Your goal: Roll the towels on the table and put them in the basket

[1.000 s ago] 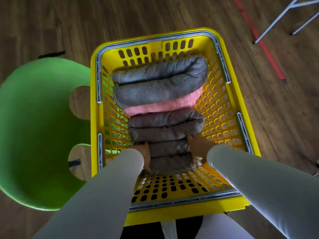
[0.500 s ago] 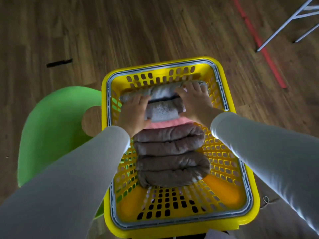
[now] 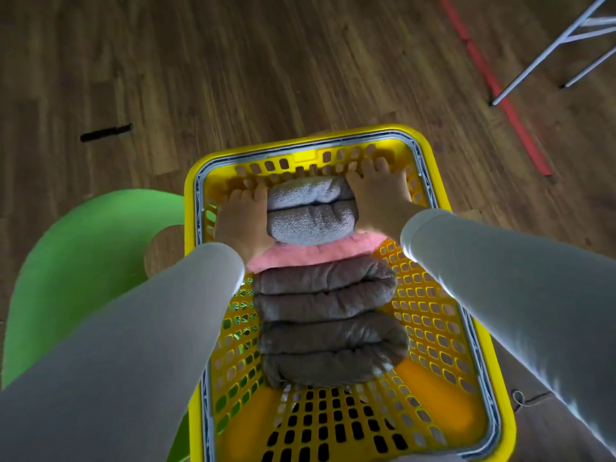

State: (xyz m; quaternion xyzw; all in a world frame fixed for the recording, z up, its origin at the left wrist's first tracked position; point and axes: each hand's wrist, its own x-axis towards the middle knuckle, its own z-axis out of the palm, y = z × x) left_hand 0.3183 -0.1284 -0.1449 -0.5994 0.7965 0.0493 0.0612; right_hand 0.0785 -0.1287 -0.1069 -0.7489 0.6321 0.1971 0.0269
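**Floor, chair and frame around the work**

A dark wooden plank floor (image 3: 233,61) filled the view. A green moulded plastic chair (image 3: 83,261) stood at the left, with floor showing through a rounded cut-out in its edge. A short black strip (image 3: 106,132) lay on the boards beyond it. A long red tape line (image 3: 493,85) ran slantwise at the upper right, and thin white metal frame legs (image 3: 546,51) stood just beside it. A thin dark cord (image 3: 526,400) curled low at the right.

The left arm (image 3: 133,328) and the right arm (image 3: 516,278) are reaching forward. The left hand (image 3: 243,221) and the right hand (image 3: 378,198) are lying palm down, a little apart, fingers stretching straight ahead.
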